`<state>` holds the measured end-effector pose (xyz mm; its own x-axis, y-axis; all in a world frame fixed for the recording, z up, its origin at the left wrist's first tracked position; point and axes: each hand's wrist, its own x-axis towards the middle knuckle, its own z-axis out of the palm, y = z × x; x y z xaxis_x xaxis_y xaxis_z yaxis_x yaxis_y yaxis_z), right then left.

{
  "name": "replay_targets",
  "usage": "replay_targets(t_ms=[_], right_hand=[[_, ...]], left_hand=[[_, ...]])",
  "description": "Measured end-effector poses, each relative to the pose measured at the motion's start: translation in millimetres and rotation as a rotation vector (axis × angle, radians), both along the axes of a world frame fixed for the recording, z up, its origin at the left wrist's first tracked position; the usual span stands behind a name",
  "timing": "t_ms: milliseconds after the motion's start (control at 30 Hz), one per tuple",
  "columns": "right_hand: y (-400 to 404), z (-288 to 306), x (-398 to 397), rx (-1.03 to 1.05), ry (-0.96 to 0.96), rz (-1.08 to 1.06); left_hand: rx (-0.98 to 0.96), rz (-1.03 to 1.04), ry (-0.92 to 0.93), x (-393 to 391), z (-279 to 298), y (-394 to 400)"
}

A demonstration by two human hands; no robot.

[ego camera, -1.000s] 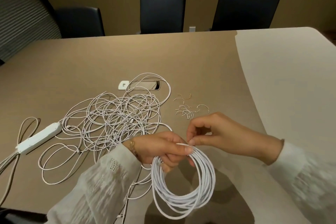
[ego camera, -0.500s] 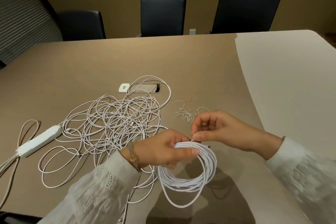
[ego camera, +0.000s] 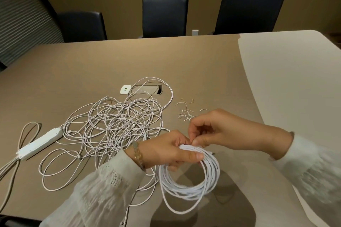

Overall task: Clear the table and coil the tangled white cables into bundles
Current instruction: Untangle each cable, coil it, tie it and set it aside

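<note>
A coiled bundle of white cable (ego camera: pixel 191 188) hangs above the near table edge. My left hand (ego camera: pixel 169 151) grips the bundle at its top, thumb across the strands. Touching it from the right, my right hand (ego camera: pixel 217 129) pinches something thin at the top of the bundle; it looks like a twist tie, but it is too small to be sure. A tangled heap of white cable (ego camera: pixel 118 125) spreads over the brown table (ego camera: pixel 92 64) to the left of my hands. One loose loop droops below the bundle.
Several small wire twist ties (ego camera: pixel 186 110) lie just beyond my right hand. A white power strip (ego camera: pixel 40 143) with its grey cord lies at the left. A small white charger (ego camera: pixel 125 89) sits by the table's cable slot (ego camera: pixel 147 89). Three dark chairs (ego camera: pixel 165 15) stand behind.
The bundle has tipped from hanging upright to lying flatter and sits a little further from me. Both hands stay joined at its top, the right still pinching there.
</note>
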<state>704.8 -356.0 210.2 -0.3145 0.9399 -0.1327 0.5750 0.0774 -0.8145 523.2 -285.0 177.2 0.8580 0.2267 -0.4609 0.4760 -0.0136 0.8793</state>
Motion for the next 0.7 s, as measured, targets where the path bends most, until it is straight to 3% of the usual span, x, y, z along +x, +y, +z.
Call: replay_targets(t_ms=[100, 200, 333, 433, 600, 700], right_hand=[[1.6, -3.3, -2.6, -0.016, -0.015, -0.135], [5.4, -12.8, -10.9, -0.056, 0.099, -0.429], [7.1, -22.9, -22.7, -0.265, 0.562, -0.72], [3.0, -23.9, -19.8, -0.326, 0.75, -0.722], [-7.0, -24.9, -10.4, 0.043, 0.559, -0.59], [-12.4, -28.7, -8.1, 0.11, 0.549, -0.533]], left_hand=[[0.376, 0.082, 0.061, 5.2, 0.9, -4.6], [0.801, 0.137, 0.123, 13.0, 2.1, -15.3], [1.128, 0.261, 0.155, 16.8, -8.3, -22.2], [1.061, 0.303, 0.052, 14.4, -9.4, -18.8], [0.866, 0.295, 0.008, 12.8, 1.0, -18.7], [0.772, 0.289, -0.02, 11.9, 5.8, -18.7]])
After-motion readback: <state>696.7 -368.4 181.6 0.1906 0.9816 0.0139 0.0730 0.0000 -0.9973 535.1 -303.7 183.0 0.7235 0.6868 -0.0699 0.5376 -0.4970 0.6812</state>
